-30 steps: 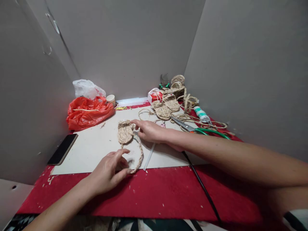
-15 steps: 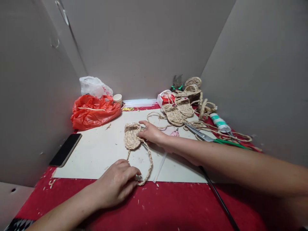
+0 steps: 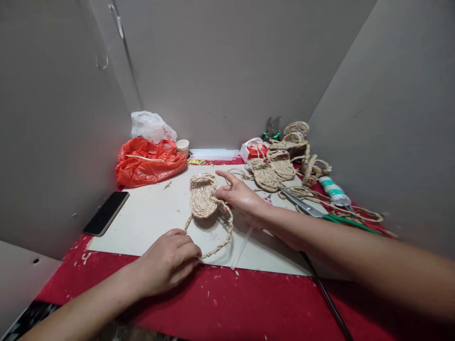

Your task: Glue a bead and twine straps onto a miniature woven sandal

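A small woven straw slipper (image 3: 203, 196) in tan rope is held slightly above the white board (image 3: 149, 208), with a shadow beneath it. My right hand (image 3: 239, 194) grips its right edge, thumb against the weave and index finger stretched past the toe end. From the slipper a braided straw cord (image 3: 230, 229) loops down toward me. My left hand (image 3: 174, 255) is closed on the lower part of that cord, by the board's front edge; its fingertips are partly hidden. Under my right forearm lies a pink glue gun (image 3: 267, 199), mostly covered, with a clear glue stick (image 3: 241, 248).
Finished woven slippers (image 3: 266, 173) and rope coils pile at the back right, near green-handled scissors (image 3: 307, 206) and pliers (image 3: 273, 129). A red plastic bag (image 3: 149, 163), a paper cup (image 3: 182, 146) and a phone (image 3: 106, 213) are on the left. Grey panels enclose the table.
The slipper has risen slightly off the board, its shadow now showing below. My left hand has shifted a little with the cord. The whole view has swung slightly left.
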A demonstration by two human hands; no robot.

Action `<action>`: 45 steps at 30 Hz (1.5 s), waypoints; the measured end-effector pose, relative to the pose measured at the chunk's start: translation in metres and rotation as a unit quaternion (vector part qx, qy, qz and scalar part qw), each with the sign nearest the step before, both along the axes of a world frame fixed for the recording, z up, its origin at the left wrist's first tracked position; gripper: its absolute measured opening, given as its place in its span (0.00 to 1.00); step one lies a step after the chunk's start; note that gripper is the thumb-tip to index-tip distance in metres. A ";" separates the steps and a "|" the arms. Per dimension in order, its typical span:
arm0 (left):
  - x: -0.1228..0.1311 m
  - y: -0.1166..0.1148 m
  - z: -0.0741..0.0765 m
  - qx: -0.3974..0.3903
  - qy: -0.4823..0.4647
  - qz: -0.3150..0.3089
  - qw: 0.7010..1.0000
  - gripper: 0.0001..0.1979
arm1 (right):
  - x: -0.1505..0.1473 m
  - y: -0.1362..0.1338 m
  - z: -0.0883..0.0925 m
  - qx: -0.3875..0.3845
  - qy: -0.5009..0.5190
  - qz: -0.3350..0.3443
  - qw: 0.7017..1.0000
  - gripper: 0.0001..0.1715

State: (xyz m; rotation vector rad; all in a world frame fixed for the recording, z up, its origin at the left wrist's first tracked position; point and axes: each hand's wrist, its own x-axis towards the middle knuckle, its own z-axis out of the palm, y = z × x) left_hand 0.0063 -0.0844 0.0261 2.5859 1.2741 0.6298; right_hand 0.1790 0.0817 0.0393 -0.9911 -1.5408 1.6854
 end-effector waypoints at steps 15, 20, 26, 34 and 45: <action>-0.004 -0.004 0.042 -0.032 -0.324 0.189 0.926 0.07 | 0.040 -0.052 0.028 -0.005 0.093 0.094 0.991 0.47; 0.004 -0.002 0.039 0.025 -0.325 0.186 0.927 0.05 | 0.046 -0.067 0.032 0.019 0.116 0.060 0.991 0.46; 0.021 -0.002 0.041 0.185 -0.254 0.202 0.927 0.04 | 0.050 -0.072 0.025 0.021 0.161 0.034 0.986 0.45; 0.031 0.006 0.027 0.096 -0.342 0.249 0.901 0.05 | 0.053 -0.075 0.020 0.019 0.154 0.016 0.988 0.52; 0.042 0.017 0.025 -0.165 -0.546 0.262 0.778 0.22 | 0.048 -0.073 0.010 0.109 0.145 -0.019 0.983 0.49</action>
